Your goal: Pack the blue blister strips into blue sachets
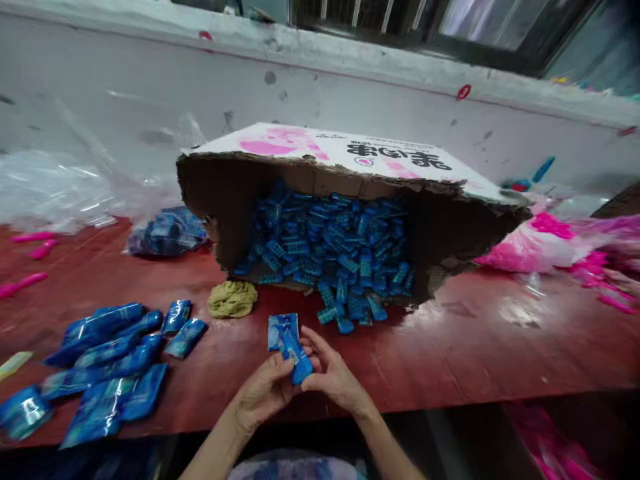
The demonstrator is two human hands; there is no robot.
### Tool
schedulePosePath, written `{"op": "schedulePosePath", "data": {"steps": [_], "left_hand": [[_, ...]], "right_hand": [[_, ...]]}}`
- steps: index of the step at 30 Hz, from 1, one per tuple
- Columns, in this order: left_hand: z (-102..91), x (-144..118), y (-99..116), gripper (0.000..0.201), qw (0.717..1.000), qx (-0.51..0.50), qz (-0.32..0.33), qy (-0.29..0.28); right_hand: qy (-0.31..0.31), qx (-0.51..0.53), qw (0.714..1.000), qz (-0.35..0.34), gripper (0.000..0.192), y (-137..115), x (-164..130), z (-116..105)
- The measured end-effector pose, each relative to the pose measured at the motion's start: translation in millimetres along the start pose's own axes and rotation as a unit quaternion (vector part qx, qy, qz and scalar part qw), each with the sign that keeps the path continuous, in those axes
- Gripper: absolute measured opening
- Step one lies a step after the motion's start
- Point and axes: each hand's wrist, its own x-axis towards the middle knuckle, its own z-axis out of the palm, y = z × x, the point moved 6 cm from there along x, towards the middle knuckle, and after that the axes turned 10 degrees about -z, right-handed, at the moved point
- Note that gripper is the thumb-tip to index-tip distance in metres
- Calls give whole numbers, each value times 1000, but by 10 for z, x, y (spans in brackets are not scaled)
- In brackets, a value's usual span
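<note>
Just above the front of the table, my two hands meet around a small blue packet (300,363). My left hand (270,390) pinches it from the left, thumb on top. On its other side, my right hand (337,380) has its thumb and fingers closed about the packet's edge. A flat blue wrapper (277,328) shows right behind the packet; whether the two are joined I cannot tell. Past my hands, a torn cardboard box (197,193) lies on its side, with a heap of small blue studded pieces (325,233) spilling from its mouth.
Several filled blue packets (107,353) lie on the red table (500,353) at the left. A yellowish-green lump (233,299) sits by the box. Behind are a bag of blue pieces (167,230) and clear plastic (45,190); pink items (530,247) lie at the right.
</note>
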Motion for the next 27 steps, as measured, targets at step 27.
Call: {"op": "schedulePosePath", "data": {"steps": [27], "left_hand": [[-775,-927,768,23,902,-157,254,313]], "right_hand": [[49,-745,646,-161,10,117,530,-31]]}}
